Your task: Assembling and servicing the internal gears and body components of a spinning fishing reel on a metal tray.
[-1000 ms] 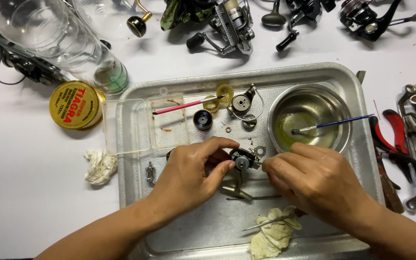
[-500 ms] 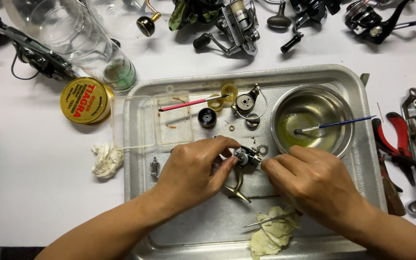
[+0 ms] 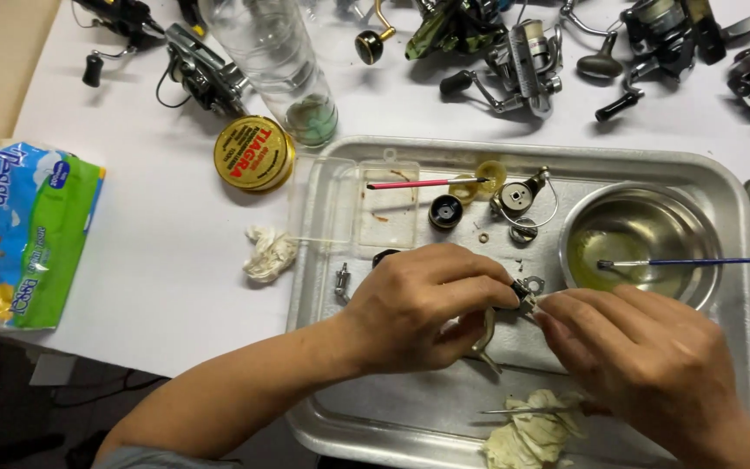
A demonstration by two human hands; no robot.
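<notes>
Over the metal tray (image 3: 392, 434), near its middle, the left hand (image 3: 418, 304) has its fingers (image 3: 479, 291) closed around a small dark reel part (image 3: 524, 295). Just beside it, the right hand (image 3: 644, 356) pinches the same part from the other side with its fingertips. Behind them a steel bowl (image 3: 644, 217) holds a blue-handled brush (image 3: 687, 260). A greasy rag (image 3: 536, 434) lies at the tray's near edge, and a gold tin (image 3: 253, 154) sits on the white table (image 3: 149, 234).
</notes>
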